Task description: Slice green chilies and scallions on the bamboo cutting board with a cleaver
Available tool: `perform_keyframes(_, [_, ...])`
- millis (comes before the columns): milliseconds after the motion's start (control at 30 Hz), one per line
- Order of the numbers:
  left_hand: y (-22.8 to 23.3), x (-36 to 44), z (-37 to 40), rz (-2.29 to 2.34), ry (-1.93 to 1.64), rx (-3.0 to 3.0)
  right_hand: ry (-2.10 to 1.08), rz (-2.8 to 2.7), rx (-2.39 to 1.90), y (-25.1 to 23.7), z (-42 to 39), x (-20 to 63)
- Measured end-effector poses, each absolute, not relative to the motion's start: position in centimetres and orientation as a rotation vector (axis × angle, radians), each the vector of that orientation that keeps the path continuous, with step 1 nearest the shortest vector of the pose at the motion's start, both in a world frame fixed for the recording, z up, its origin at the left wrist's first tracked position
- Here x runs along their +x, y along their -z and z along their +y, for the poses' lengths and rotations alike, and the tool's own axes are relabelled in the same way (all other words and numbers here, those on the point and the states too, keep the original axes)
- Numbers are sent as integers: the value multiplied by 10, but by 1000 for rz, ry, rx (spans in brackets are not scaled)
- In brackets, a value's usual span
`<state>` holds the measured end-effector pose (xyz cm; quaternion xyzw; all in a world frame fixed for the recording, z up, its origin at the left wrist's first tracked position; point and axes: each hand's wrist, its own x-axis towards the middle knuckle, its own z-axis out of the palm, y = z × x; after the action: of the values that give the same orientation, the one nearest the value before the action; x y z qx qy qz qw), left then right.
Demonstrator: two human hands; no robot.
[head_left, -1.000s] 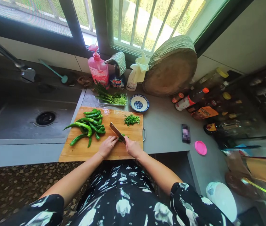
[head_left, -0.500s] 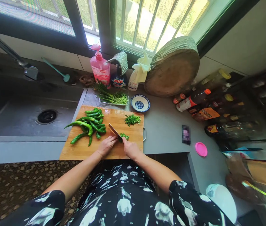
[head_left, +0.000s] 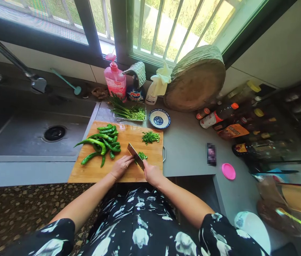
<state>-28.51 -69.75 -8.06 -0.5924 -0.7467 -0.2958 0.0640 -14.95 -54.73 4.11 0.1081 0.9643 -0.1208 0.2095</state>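
My right hand (head_left: 152,173) is wrapped round the handle of a knife (head_left: 136,156), its broad blade slanting up and left over the wooden cutting board (head_left: 125,174). Beside the blade my left hand (head_left: 122,166) presses down, its fingers closed on a green pepper that is mostly hidden. Cut green pieces (head_left: 142,155) lie just right of the blade. Farther up the board is a small heap of chopped green pepper (head_left: 151,137). Whole green peppers (head_left: 105,140) are piled on the board's left side.
Behind the board are a tray of green stalks (head_left: 129,113), a blue-and-white dish (head_left: 159,118) and a pink pump bottle (head_left: 115,81). A sink (head_left: 33,131) is at left. On the right counter are a pink lid (head_left: 228,171) and several bottles (head_left: 218,115). A round wooden block (head_left: 194,81) leans by the window.
The knife and my right hand have shifted slightly right and down, and the blade stands a little apart from my left fingers. My left hand has hardly moved.
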Motion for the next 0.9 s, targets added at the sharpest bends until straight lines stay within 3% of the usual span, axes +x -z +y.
perform_keyframes(567, [80,-288,-694,-2597,957,-1609,387,2692,512,-25,-555,-158])
perform_keyframes(900, [82,-289,-700,-2460,899,-1696,410,2714,502,-36,-566,-160])
